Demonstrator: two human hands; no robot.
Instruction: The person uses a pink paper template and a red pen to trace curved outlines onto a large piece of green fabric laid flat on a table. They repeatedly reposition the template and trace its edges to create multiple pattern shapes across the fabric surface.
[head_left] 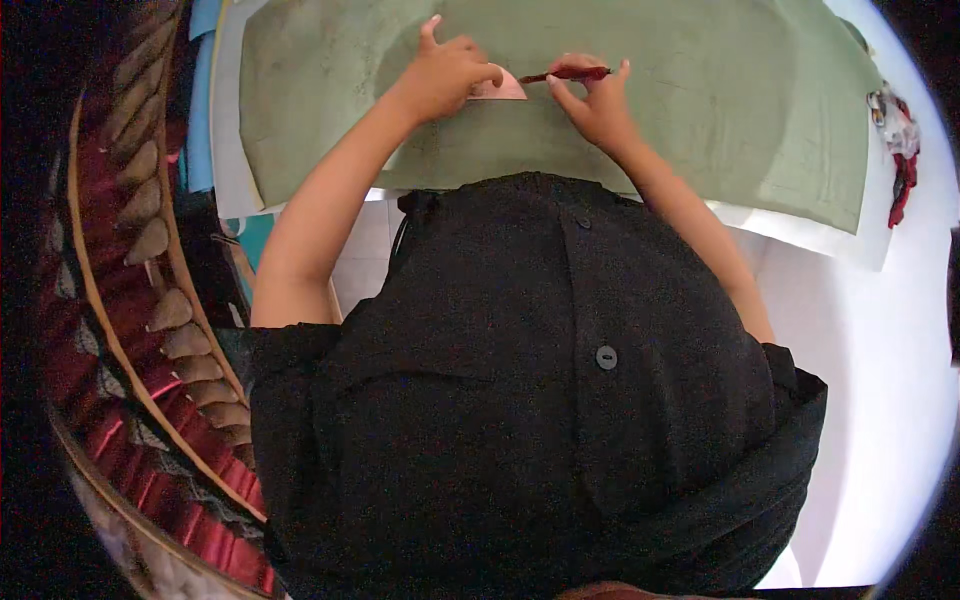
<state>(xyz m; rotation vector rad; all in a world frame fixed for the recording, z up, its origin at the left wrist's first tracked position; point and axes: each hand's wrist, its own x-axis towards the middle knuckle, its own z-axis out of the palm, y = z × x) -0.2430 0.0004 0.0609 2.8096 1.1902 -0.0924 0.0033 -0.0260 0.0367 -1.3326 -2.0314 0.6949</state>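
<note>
A small pale pink piece with a curved outer edge [505, 88] lies on the green table covering [640, 150]; it looks like paper or thin card. From the left, my left hand [445, 78] holds it down, fingertips pressed on its left part and another finger sticking up away from it. That hand covers some of the piece. Pinched in the fingers of my right hand [605, 105] is a slim dark red pen-shaped tool [582, 73], held almost level. Its brown pointed end reaches left to the piece's right edge; whether it touches cannot be made out.
Beyond the covering's right edge lies a dark red item with clear plastic [900, 150]. Blue folded material [202, 110] hangs at the table's left side. A carved wooden frame with red upholstery [200, 400] stands close on my left. White floor [870, 400] shows to the right.
</note>
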